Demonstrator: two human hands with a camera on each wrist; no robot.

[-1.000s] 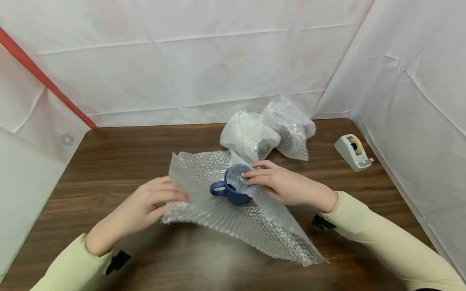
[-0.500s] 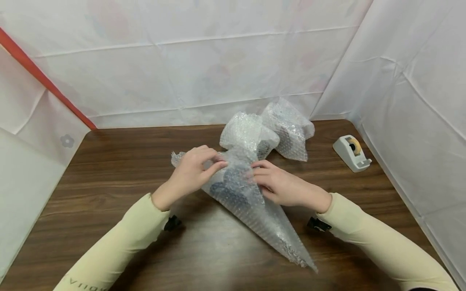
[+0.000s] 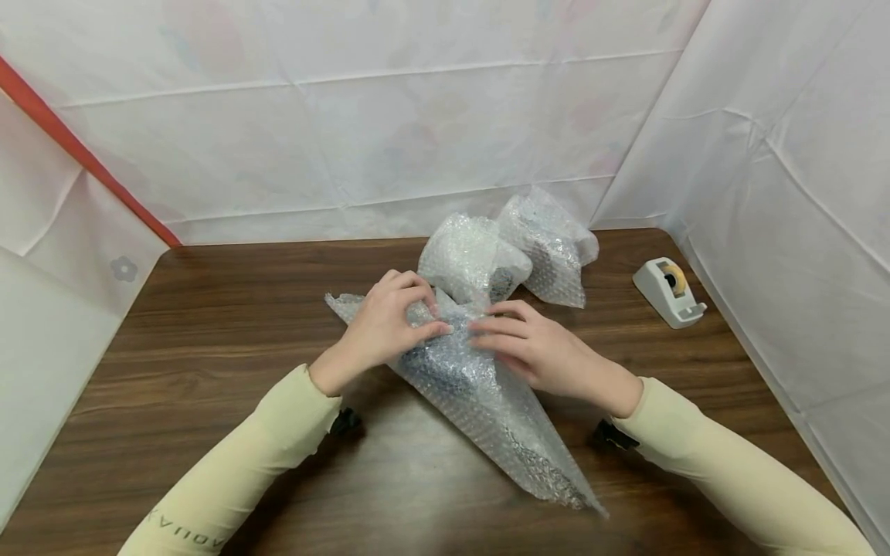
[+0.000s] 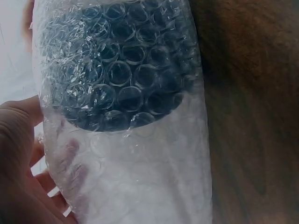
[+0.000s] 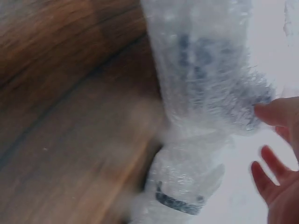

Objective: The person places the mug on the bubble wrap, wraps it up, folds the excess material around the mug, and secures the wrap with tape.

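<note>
A blue mug (image 4: 126, 70) shows through a sheet of bubble wrap (image 3: 487, 417) folded over it on the table. My left hand (image 3: 385, 320) pinches the wrap by the mug's top, thumb and curled fingers on the folded layer. In the left wrist view, some of its fingers show blurrily through the plastic. From the other side, my right hand (image 3: 545, 351) touches the wrap with extended, slightly blurred fingertips. The right wrist view has its thumb against the crumpled plastic and the other fingers spread apart. A long pointed tail of wrap stretches toward the front right.
Two bubble-wrapped bundles, one (image 3: 469, 251) nearer and one (image 3: 552, 247) behind it, stand at the back, close to the mug. A tape dispenser (image 3: 667, 292) sits at the right on the wooden table (image 3: 229, 316). White sheets (image 3: 389, 147) hang around the back and sides.
My left hand has brought its side of the bubble wrap over the formerly bare mug, then shifted slightly right. The right hand stays by the mug, its fingers moving a little over the wrap.
</note>
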